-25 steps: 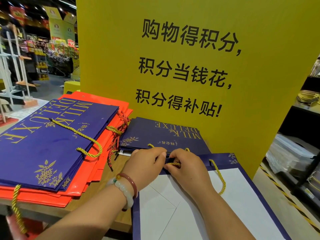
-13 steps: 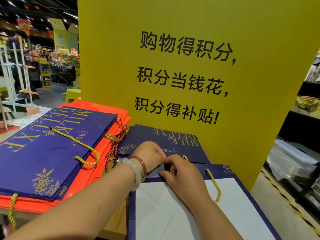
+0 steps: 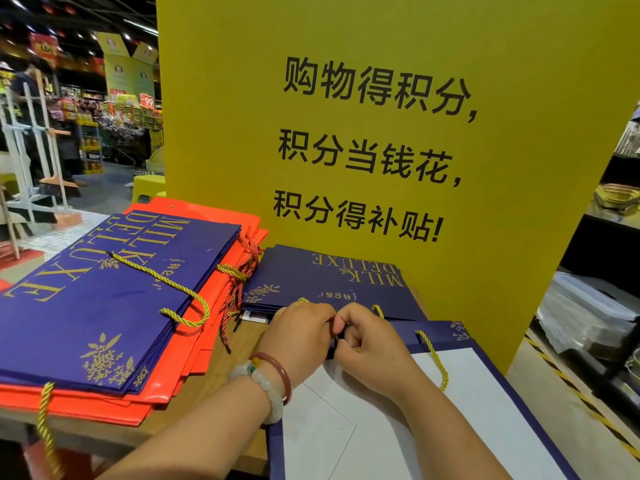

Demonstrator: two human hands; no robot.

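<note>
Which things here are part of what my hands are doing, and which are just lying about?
In hand: left hand, right hand, white-faced blue bag, its gold rope handle.
Lying about: blue bag stack, orange bags, small blue bag pile, yellow sign.

Both bare forearms reach in from the near edge and converge toward the middle, the left one slanting in from the near left, the right one from the near right. The left hand (image 3: 298, 336) and right hand (image 3: 375, 348) lie side by side, backs up, with their knuckles touching at the far end. The fingers of both are curled under, and thumb and fingertips pinch a gold cord (image 3: 355, 349) that is mostly hidden between them. Both wrists are straight and held low.
</note>
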